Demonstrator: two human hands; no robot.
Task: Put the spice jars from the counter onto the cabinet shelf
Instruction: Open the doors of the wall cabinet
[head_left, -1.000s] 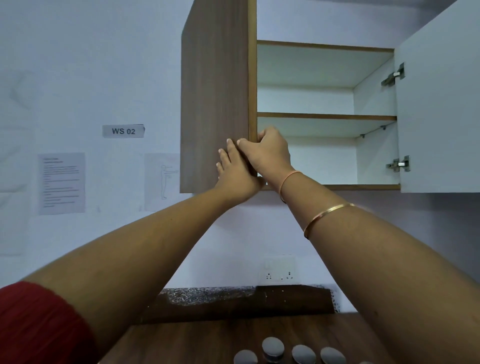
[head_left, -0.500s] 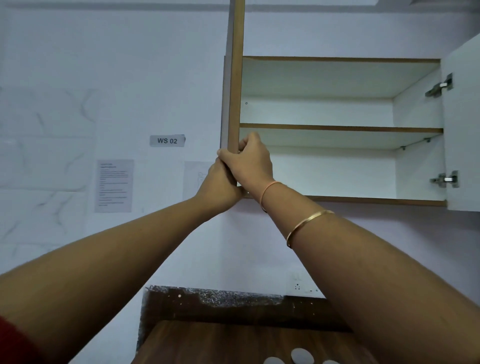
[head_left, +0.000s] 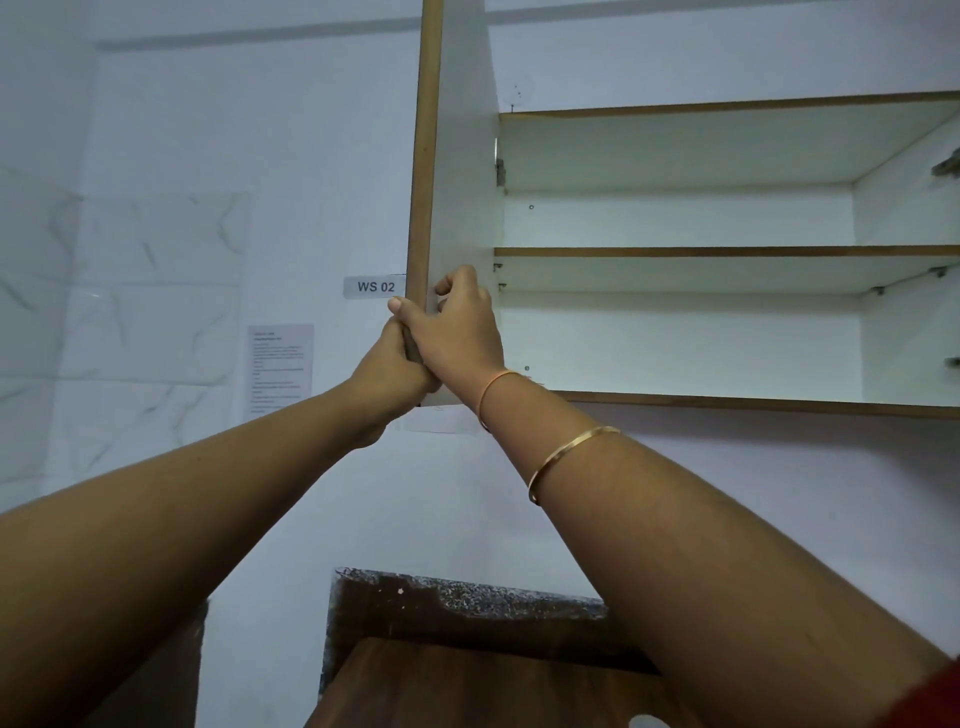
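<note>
A wall cabinet hangs open above the counter, with a bare white lower shelf (head_left: 675, 358) and a middle shelf (head_left: 675, 253). Its left door (head_left: 457, 156) stands swung out, seen nearly edge-on. My right hand (head_left: 457, 332) grips the lower edge of that door, fingers wrapped round it. My left hand (head_left: 389, 369) clasps the same edge just below and behind the right hand. One silver jar lid (head_left: 644, 722) peeks in at the bottom edge on the wooden counter (head_left: 467, 686); the other jars are out of view.
A dark speckled backsplash (head_left: 467, 603) runs behind the counter. On the wall to the left are a "WS 02" label (head_left: 375, 287) and a printed sheet (head_left: 280, 369). The right door's hinges (head_left: 948, 163) show at the far right.
The left door has swung further open to the left, from showing its brown face to nearly edge-on. Both hands stayed on its edge. The view tilted up, and the jar lids dropped almost out of sight.
</note>
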